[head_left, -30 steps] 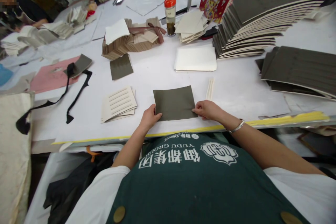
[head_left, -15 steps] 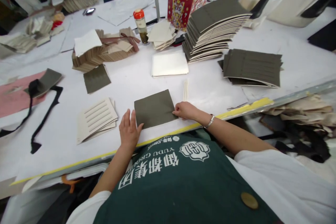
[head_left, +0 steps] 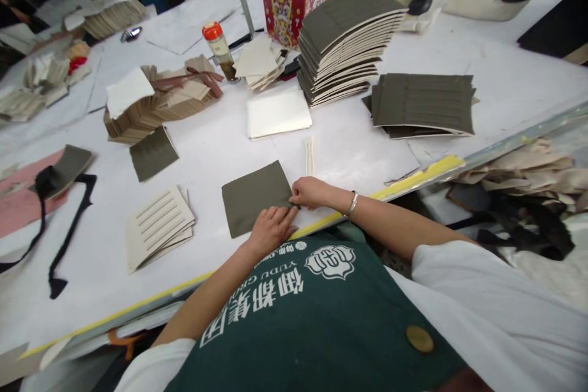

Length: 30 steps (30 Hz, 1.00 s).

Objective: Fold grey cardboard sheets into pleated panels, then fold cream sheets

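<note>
A dark olive-grey panel (head_left: 252, 199) lies flat near the table's front edge. My right hand (head_left: 312, 192) is closed in a pinch on its right edge. Across the lower right part of the panel rests my left hand (head_left: 274, 228), its fingers laid down and reaching close to the right fingertips. Just beyond my right hand is a narrow cream strip (head_left: 310, 157). To the left sit cream pieces with parallel lines (head_left: 160, 220), and behind them a smaller dark piece (head_left: 154, 154).
A tall curved stack of dark panels (head_left: 346, 30) stands at the back, with a lower dark pile (head_left: 422, 104) to its right. White sheets (head_left: 278, 113), a bundle of tan pieces (head_left: 133, 116), an orange-lidded jar (head_left: 220, 49) and a red box (head_left: 285, 9) are behind the panel. Black straps (head_left: 73, 226) lie left.
My left hand has moved right, from the panel's left edge to its lower right part beside my right hand. The right hand keeps its pinch. The whole view has shifted slightly.
</note>
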Motion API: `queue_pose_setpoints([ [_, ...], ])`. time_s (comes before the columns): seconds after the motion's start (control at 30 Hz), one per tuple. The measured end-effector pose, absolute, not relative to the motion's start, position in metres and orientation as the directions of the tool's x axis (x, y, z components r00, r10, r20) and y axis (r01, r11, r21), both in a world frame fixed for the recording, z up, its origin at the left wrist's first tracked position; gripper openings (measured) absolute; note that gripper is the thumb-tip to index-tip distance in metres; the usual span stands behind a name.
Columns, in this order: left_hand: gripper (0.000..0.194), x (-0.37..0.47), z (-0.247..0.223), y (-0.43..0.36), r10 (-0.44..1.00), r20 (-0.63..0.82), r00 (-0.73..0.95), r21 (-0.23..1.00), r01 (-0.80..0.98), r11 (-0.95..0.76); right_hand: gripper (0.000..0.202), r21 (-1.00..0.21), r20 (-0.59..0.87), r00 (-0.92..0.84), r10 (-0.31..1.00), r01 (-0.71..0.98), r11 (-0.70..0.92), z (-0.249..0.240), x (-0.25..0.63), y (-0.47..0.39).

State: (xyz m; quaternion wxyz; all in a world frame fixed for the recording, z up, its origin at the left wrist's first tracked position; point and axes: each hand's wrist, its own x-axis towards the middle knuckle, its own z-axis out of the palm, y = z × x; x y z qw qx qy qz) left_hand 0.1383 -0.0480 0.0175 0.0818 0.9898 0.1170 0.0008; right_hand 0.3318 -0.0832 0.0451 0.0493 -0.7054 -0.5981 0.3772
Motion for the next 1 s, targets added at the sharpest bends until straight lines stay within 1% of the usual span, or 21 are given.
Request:
queue_pose_setpoints([
  [0.1,0.039,0.148,0.017,-0.049,0.245,-0.033,0.969,0.204,0.247,-0.947,0.024,-0.608,-0.541,-0.103,0.835,0.734,-0.303,0.050,0.342,-0.071],
  [0.2,0.038,0.151,0.015,-0.048,0.230,-0.027,0.973,0.186,0.231,-0.955,0.024,-0.696,-0.535,-0.160,0.830,0.641,-0.324,0.050,0.354,-0.053],
  [0.33,0.036,0.151,0.015,-0.045,0.232,-0.017,0.973,0.141,0.232,-0.962,0.022,-0.694,-0.552,-0.156,0.819,0.631,-0.347,0.047,0.364,-0.036],
  [0.43,0.033,0.155,0.015,-0.044,0.253,0.012,0.967,0.180,0.247,-0.952,0.017,-0.700,-0.522,-0.162,0.837,0.643,-0.312,0.044,0.364,-0.033],
  [0.5,0.031,0.160,0.014,-0.043,0.296,0.027,0.955,0.231,0.282,-0.931,0.016,-0.687,-0.493,-0.148,0.857,0.671,-0.280,0.043,0.363,-0.033],
  [0.57,0.030,0.164,0.014,-0.042,0.393,0.021,0.919,0.282,0.371,-0.885,0.016,-0.669,-0.479,-0.140,0.867,0.697,-0.257,0.043,0.362,-0.034],
  [0.67,0.029,0.170,0.016,-0.042,0.518,-0.040,0.855,0.293,0.505,-0.812,0.018,-0.653,-0.477,-0.150,0.866,0.719,-0.236,0.043,0.361,-0.034],
  [0.73,0.027,0.173,0.018,-0.042,0.528,-0.088,0.845,0.276,0.530,-0.802,0.019,-0.638,-0.479,-0.154,0.864,0.738,-0.222,0.044,0.360,-0.034],
  [0.8,0.024,0.176,0.021,-0.043,0.523,-0.118,0.844,0.284,0.533,-0.797,0.020,-0.600,-0.479,-0.156,0.864,0.776,-0.193,0.047,0.358,-0.034],
  [0.93,0.016,0.181,0.023,-0.043,0.552,-0.141,0.822,0.322,0.566,-0.759,0.021,-0.483,-0.463,-0.188,0.866,0.873,-0.068,0.053,0.356,-0.027],
  [1.0,0.015,0.183,0.024,-0.042,0.555,-0.141,0.820,0.306,0.569,-0.763,0.023,-0.476,-0.450,-0.189,0.873,0.877,-0.056,0.055,0.359,-0.020],
])
